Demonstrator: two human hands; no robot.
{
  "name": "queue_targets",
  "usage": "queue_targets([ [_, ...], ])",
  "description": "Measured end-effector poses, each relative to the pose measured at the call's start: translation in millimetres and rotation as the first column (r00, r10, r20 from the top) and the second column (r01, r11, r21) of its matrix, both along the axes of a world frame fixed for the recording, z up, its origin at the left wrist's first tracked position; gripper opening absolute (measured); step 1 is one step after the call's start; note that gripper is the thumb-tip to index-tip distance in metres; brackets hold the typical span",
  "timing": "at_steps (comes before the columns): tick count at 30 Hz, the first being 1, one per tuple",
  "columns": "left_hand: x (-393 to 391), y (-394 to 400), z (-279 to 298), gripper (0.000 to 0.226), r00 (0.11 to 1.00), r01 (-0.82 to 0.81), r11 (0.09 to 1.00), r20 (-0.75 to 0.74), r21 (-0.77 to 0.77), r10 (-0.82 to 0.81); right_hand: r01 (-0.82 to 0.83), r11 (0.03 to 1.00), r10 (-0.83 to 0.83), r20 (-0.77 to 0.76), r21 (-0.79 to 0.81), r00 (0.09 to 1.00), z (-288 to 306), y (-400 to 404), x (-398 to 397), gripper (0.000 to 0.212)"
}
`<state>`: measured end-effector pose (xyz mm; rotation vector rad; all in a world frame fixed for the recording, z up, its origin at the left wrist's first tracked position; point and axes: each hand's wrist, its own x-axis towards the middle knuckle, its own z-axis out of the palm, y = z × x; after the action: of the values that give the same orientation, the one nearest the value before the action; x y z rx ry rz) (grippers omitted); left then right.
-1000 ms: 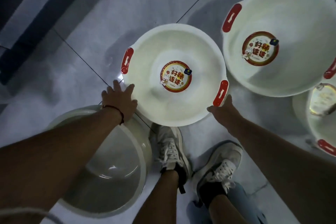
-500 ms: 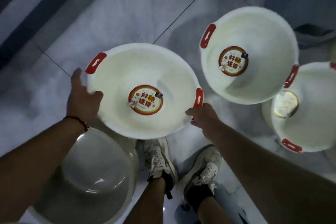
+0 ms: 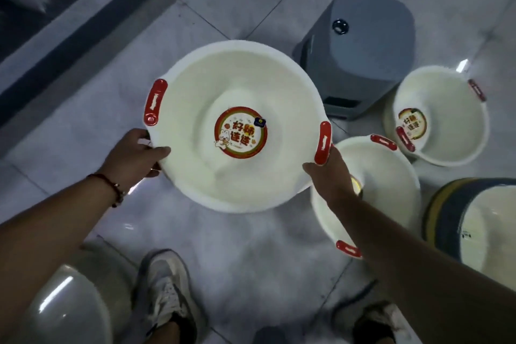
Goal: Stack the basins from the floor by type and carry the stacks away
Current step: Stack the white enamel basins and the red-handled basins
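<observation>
Down at our feet, two grey-and-white laced sneakers point(image 3: 164, 296) stand on the glossy grey tiled floor point(image 3: 251, 260), with a smooth beige basin point(image 3: 64, 307) at the lower left corner. A second ago that beige basin sat right under our left arm; now it has slid to the frame's edge as the view swings right. Up we go: the white basin point(image 3: 237, 126) that rested on the floor a second ago is now held up in both hands. Our left hand point(image 3: 132, 156) grips the near-left rim, thumb curled over the lip, fingers tucked beneath; a dark red cord bracelet point(image 3: 109, 184) circles the wrist. Our right hand point(image 3: 332, 173) grips the right rim just below the red handle point(image 3: 323, 142), thumb over the edge, fingers hidden below. A round red-bordered sticker point(image 3: 240, 132) sits at the bottom, with Chinese characters and a cartoon rabbit; we can't read them surely. To the right, a second white basin point(image 3: 385, 176) lies partly under our forearm, and a third white basin point(image 3: 444, 115) beyond it carries the same sticker. A dark-banded tub point(image 3: 458, 212) newly shows at the right edge. Farthest, a blue-grey plastic stool point(image 3: 360, 53) with rounded corners comes into view
</observation>
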<state>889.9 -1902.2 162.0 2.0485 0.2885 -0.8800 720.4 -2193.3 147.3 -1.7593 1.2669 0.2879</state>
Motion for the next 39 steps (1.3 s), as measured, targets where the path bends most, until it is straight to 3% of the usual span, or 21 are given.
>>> queue_targets([
  [4, -30, -59, -27, 0.014, 0.999, 0.028, 0.999, 0.042, 0.023, -0.029, 0.011, 1.000, -0.011, -0.001, -0.025, 1.000, -33, -59, -26, 0.052],
  [9, -51, -84, -88, 0.025, 0.997, 0.022, 0.994, 0.076, 0.104, -0.030, -0.148, 0.985, 0.146, -0.029, -0.090, 0.989, -85, -91, -34, 0.058],
  [15, -45, -73, -146, 0.034, 0.961, 0.243, 0.918, 0.051, 0.314, -0.272, -0.353, 0.920, 0.335, -0.122, -0.172, 0.934, -147, -100, -34, 0.065],
  [16, -44, -74, -149, 0.038, 0.922, 0.342, 0.851, 0.031, 0.399, -0.385, -0.402, 0.897, 0.378, -0.151, -0.183, 0.913, -153, -103, -37, 0.067],
  [17, -43, -75, -150, 0.043, 0.842, 0.466, 0.718, -0.011, 0.516, -0.539, -0.458, 0.866, 0.427, -0.180, -0.202, 0.886, -157, -106, -40, 0.069],
  [19, -46, -83, -143, 0.056, 0.621, 0.597, 0.345, -0.145, 0.724, -0.770, -0.598, 0.763, 0.540, -0.265, -0.247, 0.799, -156, -112, -47, 0.072],
  [20, -50, -89, -135, 0.061, 0.536, 0.594, 0.215, -0.183, 0.775, -0.824, -0.664, 0.697, 0.592, -0.305, -0.272, 0.746, -149, -114, -54, 0.074],
  [22, -63, -111, -107, 0.067, 0.413, 0.554, 0.118, -0.150, 0.824, -0.898, -0.734, 0.590, 0.647, -0.346, -0.338, 0.679, -125, -117, -74, 0.078],
  [29, -134, -178, 32, 0.062, 0.087, 0.586, 0.166, 0.143, 0.793, -0.986, -0.755, 0.445, 0.644, -0.413, -0.483, 0.644, -14, -111, -162, 0.078],
  [35, -180, -199, 100, 0.075, 0.057, 0.500, 0.309, 0.325, 0.809, -0.944, -0.656, 0.430, 0.588, -0.359, -0.620, 0.725, 59, -105, -209, 0.074],
  [39, -238, -218, 86, 0.085, -0.083, 0.478, 0.182, 0.250, 0.859, -0.965, -0.668, 0.436, 0.559, -0.401, -0.603, 0.726, 63, -100, -246, 0.077],
])
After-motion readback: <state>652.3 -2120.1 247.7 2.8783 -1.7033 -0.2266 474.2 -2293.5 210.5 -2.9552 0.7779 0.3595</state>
